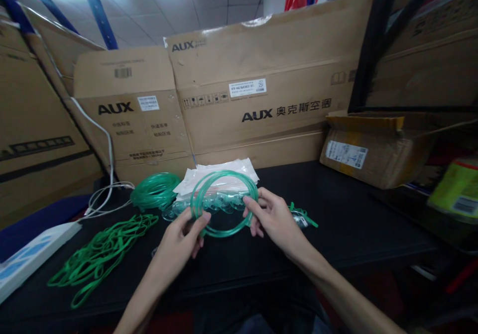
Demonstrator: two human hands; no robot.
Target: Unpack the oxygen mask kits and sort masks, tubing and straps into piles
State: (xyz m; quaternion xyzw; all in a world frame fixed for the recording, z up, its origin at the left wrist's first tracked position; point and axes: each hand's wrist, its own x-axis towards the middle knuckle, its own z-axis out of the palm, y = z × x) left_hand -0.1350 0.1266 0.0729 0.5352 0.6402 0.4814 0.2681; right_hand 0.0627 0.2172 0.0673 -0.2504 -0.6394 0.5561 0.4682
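A coil of clear green tubing [223, 184] is held up over the black table [336, 224] between both hands. My left hand [184, 239] pinches its lower left side, fingers closed on the loops. My right hand [271, 214] grips the right side of the coil, fingers curled round it. Behind the coil lies a stack of white plastic bags [220, 172] with clear mask parts [224, 203] at its front edge.
A second coil of green tubing [155, 189] sits left of the bags. Loose green bands [104, 249] spread over the left of the table. Small green pieces [302, 214] lie right of my hand. Cardboard boxes [261, 85] wall the back; a parcel [366, 150] is right.
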